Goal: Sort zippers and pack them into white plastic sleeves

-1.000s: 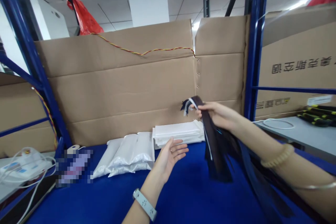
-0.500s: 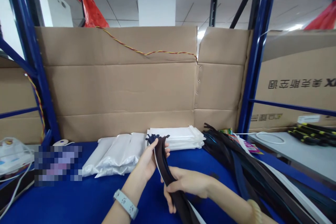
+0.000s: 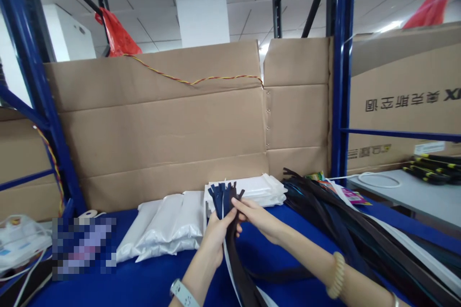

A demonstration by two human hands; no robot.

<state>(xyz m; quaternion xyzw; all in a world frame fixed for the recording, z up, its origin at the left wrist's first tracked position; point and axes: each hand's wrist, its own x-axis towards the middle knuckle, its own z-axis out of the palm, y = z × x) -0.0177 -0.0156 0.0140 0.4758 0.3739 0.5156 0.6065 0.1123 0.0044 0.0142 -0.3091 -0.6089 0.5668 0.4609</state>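
A bundle of long dark strips (image 3: 236, 261), brown, navy and white, hangs down toward the front edge of view. My left hand (image 3: 217, 232) is wrapped round it just below its fanned top ends, thumb across the front. My right hand (image 3: 254, 213) pinches the brown strips near the top with thumb and forefinger, beside my left thumb. Behind the bundle's tips lies a stack of flat white packets (image 3: 257, 189). To the left are puffy white packages (image 3: 171, 223) on the blue surface.
A large pile of dark and white strips (image 3: 345, 230) spreads over the right side. Cardboard (image 3: 162, 129) stands behind, between blue posts (image 3: 340, 72). A white cable and plug items (image 3: 23, 240) are at the far left.
My right hand has moved up along the bundle to its top ends, where the strips are now more fanned out. The view has tilted slightly.
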